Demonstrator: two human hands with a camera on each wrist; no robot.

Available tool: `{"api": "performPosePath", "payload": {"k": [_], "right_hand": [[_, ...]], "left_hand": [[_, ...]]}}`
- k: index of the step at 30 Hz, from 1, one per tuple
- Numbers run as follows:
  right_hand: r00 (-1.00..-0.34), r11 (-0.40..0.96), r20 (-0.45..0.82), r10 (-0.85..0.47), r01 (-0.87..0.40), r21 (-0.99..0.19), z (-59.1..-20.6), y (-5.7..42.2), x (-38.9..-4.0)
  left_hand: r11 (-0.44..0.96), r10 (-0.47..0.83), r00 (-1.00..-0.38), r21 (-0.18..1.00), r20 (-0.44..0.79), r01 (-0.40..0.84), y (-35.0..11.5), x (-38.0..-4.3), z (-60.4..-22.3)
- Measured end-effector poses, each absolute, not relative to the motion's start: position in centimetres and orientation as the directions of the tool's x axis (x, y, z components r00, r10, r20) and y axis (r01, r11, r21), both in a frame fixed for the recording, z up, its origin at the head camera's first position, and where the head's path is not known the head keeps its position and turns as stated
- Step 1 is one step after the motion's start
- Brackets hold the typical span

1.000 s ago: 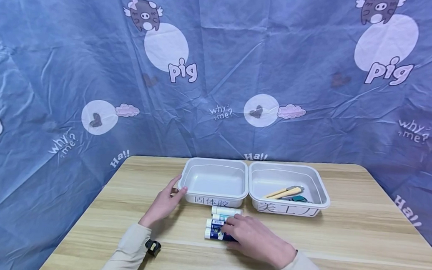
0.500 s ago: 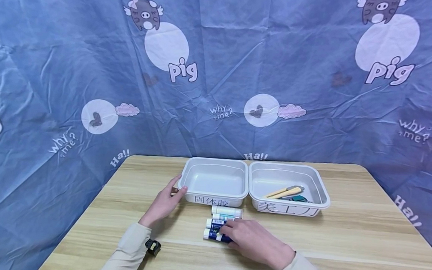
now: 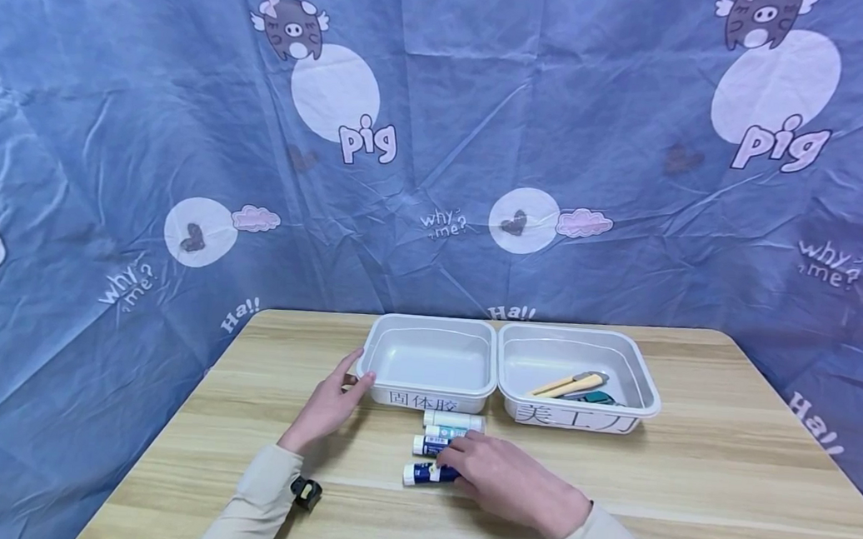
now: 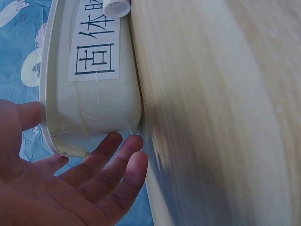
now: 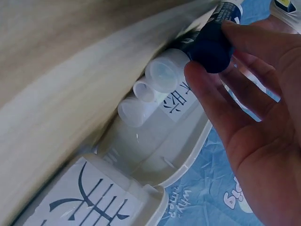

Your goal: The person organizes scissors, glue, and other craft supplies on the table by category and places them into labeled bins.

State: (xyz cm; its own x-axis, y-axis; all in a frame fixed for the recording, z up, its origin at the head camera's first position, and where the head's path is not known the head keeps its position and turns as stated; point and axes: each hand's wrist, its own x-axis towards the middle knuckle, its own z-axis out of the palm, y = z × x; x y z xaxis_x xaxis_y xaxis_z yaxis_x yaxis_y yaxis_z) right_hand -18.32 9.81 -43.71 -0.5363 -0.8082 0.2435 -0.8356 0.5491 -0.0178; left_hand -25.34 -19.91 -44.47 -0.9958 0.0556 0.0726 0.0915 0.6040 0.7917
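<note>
My right hand (image 3: 502, 485) pinches a dark blue glue stick (image 3: 423, 474) with a white cap between thumb and fingers, close over the table. In the right wrist view the stick's dark base (image 5: 214, 52) points toward the camera. Beyond it lie another dark blue glue stick (image 3: 428, 445), partly covered by my fingers, and two whitish glue sticks (image 3: 454, 421) in front of the left bin (image 3: 423, 396). My left hand (image 3: 328, 402) rests at that bin's left front corner, fingertips against rim and wall, fingers spread and loosely extended in the left wrist view.
A second white bin (image 3: 652, 393) stands against the left one, holding yellow-handled utility knives (image 3: 569, 386) and a dark green item (image 3: 597, 396). Both bins carry labels with black characters. The wooden table (image 3: 726, 457) reaches back to a blue patterned curtain (image 3: 441, 136).
My right hand has drawn the nearest dark blue glue stick toward me and slightly left, opening a gap between it and the other blue one. The left hand has stayed put.
</note>
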Motion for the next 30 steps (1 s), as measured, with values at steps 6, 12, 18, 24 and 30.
{"api": "performPosePath", "payload": {"k": [6, 12, 18, 24, 30], "right_hand": [[-0.519, 0.543, 0.279, -0.808, -0.84, 0.012, -43.2, 9.8, -18.7], [-0.502, 0.537, 0.332, -0.799, -0.843, 0.018, -42.3, 9.8, -19.2], [-0.506, 0.538, 0.366, -0.781, -0.843, -0.018, -41.1, 9.9, -19.7], [-0.523, 0.548, 0.413, -0.745, -0.834, -0.066, -39.8, 9.7, -20.5], [-0.519, 0.538, 0.472, -0.712, -0.836, -0.107, -37.8, 9.4, -21.4]], "left_hand": [[0.604, 0.057, -0.995, 0.792, 0.076, 0.095, -19.9, -25.4, -44.5], [0.604, 0.057, -0.995, 0.791, 0.077, 0.096, -20.0, -25.4, -44.5], [0.602, 0.061, -0.996, 0.794, 0.063, 0.087, -20.0, -25.4, -44.5], [0.604, 0.06, -0.996, 0.792, 0.064, 0.087, -20.0, -25.4, -44.5], [0.606, 0.059, -0.995, 0.79, 0.075, 0.095, -19.9, -25.4, -44.5]]}}
